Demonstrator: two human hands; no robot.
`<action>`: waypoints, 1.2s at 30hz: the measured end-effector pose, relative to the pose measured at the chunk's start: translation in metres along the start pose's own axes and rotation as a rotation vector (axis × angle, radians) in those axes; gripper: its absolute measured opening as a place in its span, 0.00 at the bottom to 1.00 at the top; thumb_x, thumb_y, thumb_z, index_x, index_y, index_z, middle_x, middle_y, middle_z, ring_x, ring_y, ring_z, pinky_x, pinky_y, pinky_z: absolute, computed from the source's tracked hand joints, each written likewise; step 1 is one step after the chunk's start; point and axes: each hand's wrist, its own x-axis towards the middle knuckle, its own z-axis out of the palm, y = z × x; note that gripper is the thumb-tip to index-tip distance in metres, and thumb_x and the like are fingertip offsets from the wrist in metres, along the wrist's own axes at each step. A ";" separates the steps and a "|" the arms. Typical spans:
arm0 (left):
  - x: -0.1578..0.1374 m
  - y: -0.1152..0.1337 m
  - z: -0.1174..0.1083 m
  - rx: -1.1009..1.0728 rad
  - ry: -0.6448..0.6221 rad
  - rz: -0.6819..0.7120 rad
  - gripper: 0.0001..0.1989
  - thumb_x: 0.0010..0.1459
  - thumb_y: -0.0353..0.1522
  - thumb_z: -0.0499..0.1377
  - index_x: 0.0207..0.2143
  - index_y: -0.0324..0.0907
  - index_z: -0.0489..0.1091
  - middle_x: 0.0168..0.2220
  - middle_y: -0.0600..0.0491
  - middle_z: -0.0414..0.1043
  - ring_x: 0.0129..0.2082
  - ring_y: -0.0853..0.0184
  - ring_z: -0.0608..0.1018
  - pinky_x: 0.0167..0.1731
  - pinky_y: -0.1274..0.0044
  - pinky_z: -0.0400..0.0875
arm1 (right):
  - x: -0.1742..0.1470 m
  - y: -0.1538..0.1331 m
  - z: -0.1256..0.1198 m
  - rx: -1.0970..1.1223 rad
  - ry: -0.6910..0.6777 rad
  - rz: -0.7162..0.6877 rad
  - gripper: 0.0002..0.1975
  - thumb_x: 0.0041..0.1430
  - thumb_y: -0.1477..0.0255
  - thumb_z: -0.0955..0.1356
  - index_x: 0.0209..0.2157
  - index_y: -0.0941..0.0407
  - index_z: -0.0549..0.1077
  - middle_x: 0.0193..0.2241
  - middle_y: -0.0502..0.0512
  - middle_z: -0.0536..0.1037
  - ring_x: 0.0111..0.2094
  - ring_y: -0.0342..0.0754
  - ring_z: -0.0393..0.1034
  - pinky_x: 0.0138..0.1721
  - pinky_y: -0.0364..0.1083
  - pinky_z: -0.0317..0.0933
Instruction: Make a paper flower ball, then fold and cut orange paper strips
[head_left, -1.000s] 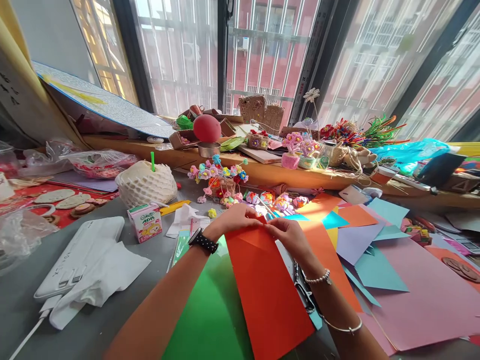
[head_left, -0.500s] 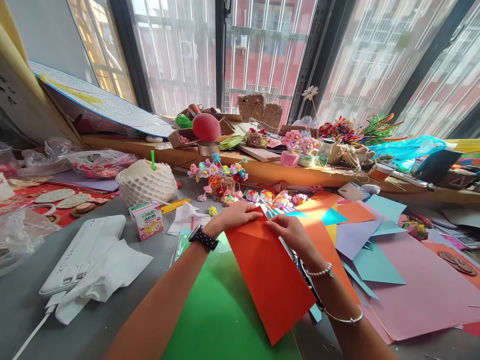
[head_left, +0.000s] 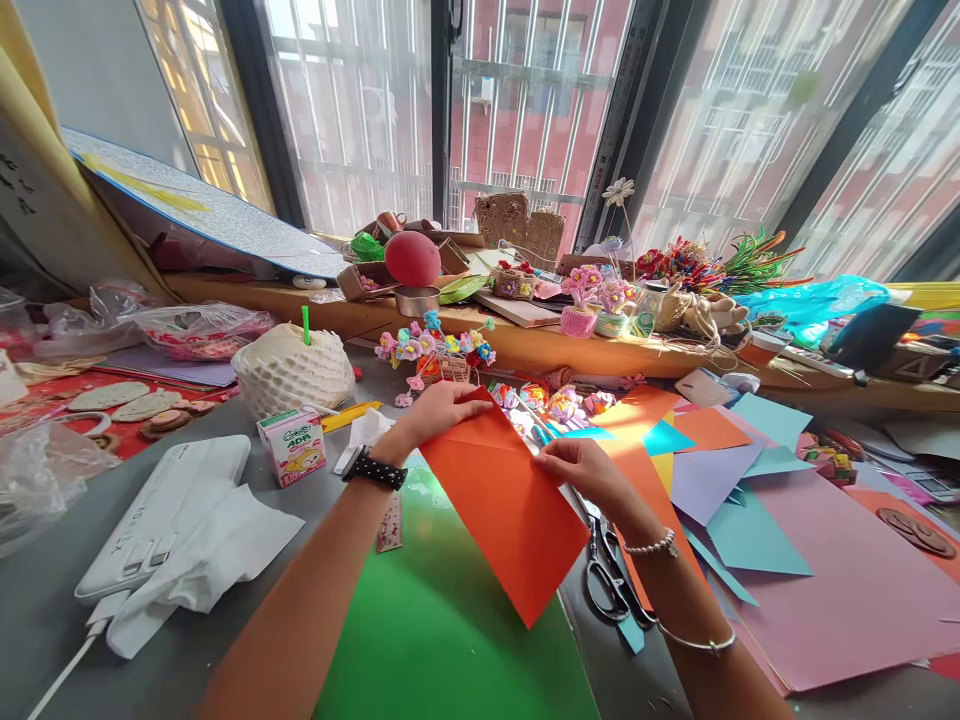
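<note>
An orange sheet of paper [head_left: 504, 510] is held tilted above a green mat [head_left: 450, 640]. My left hand [head_left: 442, 412] pinches its upper left edge, the thumb lying near the top corner. On the right edge, my right hand [head_left: 581, 465] closes thumb and fingertips on the same sheet. A faint crease runs across the paper's upper part. Scissors [head_left: 611, 570] lie on the table just right of the sheet, below my right wrist. A small patterned ruler [head_left: 390, 525] rests on the mat by my left wrist.
Coloured papers [head_left: 840, 590] spread over the right side. At left are a white power bank [head_left: 169, 510] with a cable, a tissue [head_left: 217, 550], a drink carton [head_left: 292, 447] and a foam-wrapped coconut [head_left: 292, 375]. Crocheted flowers [head_left: 439, 345] stand ahead, below a cluttered window ledge [head_left: 517, 345].
The orange paper has shifted left and up with my left hand. The scissors and the small ruler now show more fully.
</note>
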 end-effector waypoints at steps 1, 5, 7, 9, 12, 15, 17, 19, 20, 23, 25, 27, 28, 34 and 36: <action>-0.001 -0.002 -0.004 -0.020 -0.009 -0.018 0.20 0.48 0.46 0.51 0.30 0.37 0.69 0.27 0.53 0.69 0.28 0.68 0.68 0.26 0.80 0.59 | 0.000 0.000 0.001 -0.011 -0.023 -0.009 0.12 0.47 0.63 0.65 0.19 0.58 0.67 0.18 0.48 0.67 0.21 0.41 0.60 0.24 0.41 0.54; -0.002 -0.010 -0.007 -0.041 -0.007 -0.063 0.22 0.45 0.49 0.52 0.27 0.37 0.68 0.26 0.54 0.68 0.28 0.67 0.69 0.24 0.81 0.59 | 0.001 0.003 0.004 -0.076 -0.077 -0.046 0.11 0.46 0.64 0.66 0.22 0.57 0.70 0.21 0.50 0.71 0.25 0.43 0.63 0.25 0.41 0.55; -0.001 -0.013 -0.004 -0.036 0.008 -0.088 0.22 0.45 0.49 0.52 0.27 0.37 0.67 0.25 0.54 0.68 0.26 0.68 0.68 0.23 0.81 0.58 | 0.003 0.007 0.004 -0.111 -0.078 -0.020 0.11 0.45 0.63 0.66 0.22 0.57 0.71 0.22 0.50 0.72 0.26 0.44 0.64 0.25 0.41 0.55; -0.001 -0.017 0.000 -0.021 0.022 -0.123 0.20 0.45 0.48 0.53 0.25 0.38 0.66 0.23 0.55 0.67 0.25 0.69 0.68 0.22 0.80 0.57 | 0.005 0.013 0.002 -0.131 -0.056 0.031 0.13 0.45 0.62 0.66 0.22 0.58 0.72 0.21 0.51 0.72 0.25 0.45 0.64 0.24 0.41 0.53; 0.000 -0.024 0.002 -0.012 0.043 -0.168 0.18 0.45 0.46 0.53 0.21 0.39 0.62 0.20 0.56 0.63 0.21 0.70 0.65 0.19 0.80 0.54 | 0.008 0.020 -0.004 -0.165 0.013 0.095 0.15 0.44 0.60 0.66 0.21 0.59 0.72 0.19 0.51 0.71 0.23 0.44 0.62 0.22 0.41 0.51; 0.002 -0.030 0.002 -0.016 0.071 -0.184 0.18 0.44 0.46 0.54 0.17 0.41 0.56 0.18 0.57 0.59 0.19 0.72 0.62 0.17 0.80 0.51 | 0.009 0.023 -0.009 -0.183 0.059 0.114 0.15 0.43 0.60 0.66 0.19 0.59 0.71 0.18 0.50 0.69 0.22 0.43 0.60 0.21 0.40 0.48; 0.004 -0.034 0.003 0.022 0.097 -0.195 0.19 0.43 0.45 0.54 0.16 0.41 0.53 0.17 0.58 0.57 0.18 0.72 0.61 0.17 0.80 0.50 | 0.009 0.023 -0.011 -0.192 0.084 0.117 0.15 0.42 0.60 0.66 0.18 0.59 0.70 0.16 0.49 0.67 0.21 0.42 0.58 0.20 0.40 0.47; 0.007 -0.037 0.004 0.056 0.106 -0.199 0.19 0.43 0.45 0.54 0.15 0.41 0.52 0.17 0.58 0.56 0.18 0.72 0.61 0.17 0.80 0.50 | 0.009 0.025 -0.011 -0.193 0.103 0.114 0.16 0.42 0.59 0.66 0.17 0.59 0.69 0.15 0.48 0.65 0.20 0.41 0.56 0.19 0.40 0.45; 0.008 -0.039 0.004 0.059 0.104 -0.198 0.19 0.43 0.45 0.54 0.15 0.41 0.53 0.17 0.57 0.57 0.19 0.72 0.62 0.18 0.80 0.50 | 0.009 0.025 -0.011 -0.188 0.109 0.112 0.17 0.42 0.59 0.66 0.16 0.59 0.68 0.15 0.48 0.65 0.19 0.41 0.56 0.19 0.40 0.45; 0.007 -0.041 0.003 0.049 0.072 -0.192 0.18 0.44 0.45 0.54 0.17 0.40 0.57 0.18 0.56 0.60 0.20 0.70 0.64 0.19 0.80 0.53 | 0.010 0.028 -0.012 -0.157 0.108 0.105 0.17 0.42 0.58 0.66 0.18 0.59 0.69 0.17 0.50 0.67 0.21 0.42 0.59 0.20 0.40 0.48; 0.005 -0.040 0.001 0.080 0.041 -0.193 0.17 0.43 0.45 0.54 0.20 0.39 0.62 0.20 0.55 0.63 0.23 0.68 0.67 0.21 0.80 0.56 | 0.011 0.029 -0.013 -0.148 0.093 0.086 0.16 0.43 0.59 0.66 0.20 0.58 0.70 0.20 0.51 0.70 0.24 0.44 0.62 0.22 0.41 0.51; 0.003 -0.037 0.000 0.142 0.024 -0.185 0.18 0.41 0.45 0.57 0.29 0.39 0.66 0.26 0.52 0.68 0.29 0.65 0.69 0.26 0.79 0.59 | 0.010 0.028 -0.014 -0.168 0.075 0.057 0.14 0.44 0.60 0.66 0.21 0.58 0.71 0.21 0.52 0.71 0.26 0.46 0.64 0.23 0.41 0.53; 0.002 -0.034 0.000 0.176 0.017 -0.164 0.21 0.41 0.44 0.58 0.34 0.40 0.67 0.32 0.51 0.69 0.32 0.63 0.69 0.29 0.78 0.61 | 0.010 0.027 -0.015 -0.192 0.067 0.044 0.14 0.44 0.60 0.66 0.21 0.58 0.71 0.21 0.52 0.71 0.26 0.46 0.63 0.23 0.41 0.53; 0.003 -0.011 0.003 0.417 0.102 0.127 0.25 0.41 0.40 0.61 0.44 0.45 0.65 0.50 0.48 0.60 0.50 0.57 0.61 0.50 0.70 0.51 | 0.004 0.017 -0.025 -0.180 0.048 0.014 0.15 0.46 0.59 0.65 0.21 0.58 0.70 0.19 0.50 0.69 0.23 0.43 0.60 0.22 0.40 0.50; 0.003 -0.008 0.004 0.465 0.146 0.160 0.20 0.41 0.41 0.61 0.38 0.44 0.68 0.50 0.48 0.60 0.51 0.56 0.60 0.51 0.69 0.48 | 0.004 0.017 -0.024 -0.147 0.045 0.018 0.16 0.47 0.59 0.64 0.22 0.58 0.69 0.19 0.50 0.69 0.23 0.43 0.60 0.22 0.40 0.50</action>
